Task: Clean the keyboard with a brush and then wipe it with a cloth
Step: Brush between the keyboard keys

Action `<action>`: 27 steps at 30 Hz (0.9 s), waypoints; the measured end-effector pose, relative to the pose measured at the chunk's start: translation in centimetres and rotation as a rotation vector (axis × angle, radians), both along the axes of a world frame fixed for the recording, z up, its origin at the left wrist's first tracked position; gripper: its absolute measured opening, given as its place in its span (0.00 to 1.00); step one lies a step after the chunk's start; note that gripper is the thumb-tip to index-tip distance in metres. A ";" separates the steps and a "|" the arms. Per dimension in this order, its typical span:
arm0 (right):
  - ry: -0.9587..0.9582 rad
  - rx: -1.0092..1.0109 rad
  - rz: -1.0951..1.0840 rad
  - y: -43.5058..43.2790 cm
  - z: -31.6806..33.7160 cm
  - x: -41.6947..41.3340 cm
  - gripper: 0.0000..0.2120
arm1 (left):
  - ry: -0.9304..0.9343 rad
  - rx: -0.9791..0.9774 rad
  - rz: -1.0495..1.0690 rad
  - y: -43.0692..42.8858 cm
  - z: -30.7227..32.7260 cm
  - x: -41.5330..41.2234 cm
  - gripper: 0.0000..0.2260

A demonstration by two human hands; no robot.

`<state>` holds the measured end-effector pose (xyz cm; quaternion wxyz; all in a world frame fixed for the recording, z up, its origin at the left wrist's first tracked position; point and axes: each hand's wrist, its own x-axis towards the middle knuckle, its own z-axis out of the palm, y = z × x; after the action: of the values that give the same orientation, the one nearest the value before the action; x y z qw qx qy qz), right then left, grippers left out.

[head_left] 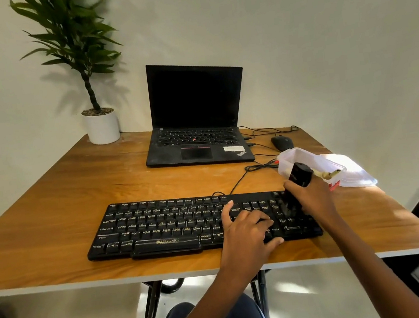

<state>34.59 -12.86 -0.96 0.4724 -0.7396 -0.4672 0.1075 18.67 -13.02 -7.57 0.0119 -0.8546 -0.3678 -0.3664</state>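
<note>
Gripping one black brush [299, 177] in the curled right hand [313, 196], bristles down on the right end of the single keyboard [174, 224], near the table's [74, 180] front edge. Resting the left hand [246, 231] on the keys just beside, fingers loosely spread, holding nothing. Beyond: one clear box [309, 162], one white cloth [349, 165], one mouse [282, 142], one laptop [196, 123], one potted plant [86, 68].

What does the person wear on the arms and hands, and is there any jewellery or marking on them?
Nothing is worn on them. The left hand and the right hand are bare, without gloves, and I see no ring. Both forearms are bare to the picture's edge: no sleeve, watch, bracelet or marking shows.
</note>
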 end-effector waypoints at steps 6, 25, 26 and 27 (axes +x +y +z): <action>-0.134 0.055 0.021 -0.5 0.0 -0.2 0.06 | -0.001 0.010 0.002 0.0 0.0 0.0 0.16; -0.044 0.045 0.062 -0.6 0.0 -0.4 0.05 | -0.016 0.005 -0.012 -0.1 0.0 -0.1 0.16; -0.019 0.024 0.059 -0.6 0.2 -0.2 0.04 | -0.018 0.005 -0.012 -0.1 0.0 -0.1 0.16; 0.008 0.041 0.043 -0.6 0.3 0.0 0.04 | -0.018 0.005 -0.012 -0.2 0.0 0.0 0.17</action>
<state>34.61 -13.50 -0.62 0.4871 -0.7191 -0.4831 0.1109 18.63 -13.17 -7.57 0.0085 -0.8535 -0.3618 -0.3750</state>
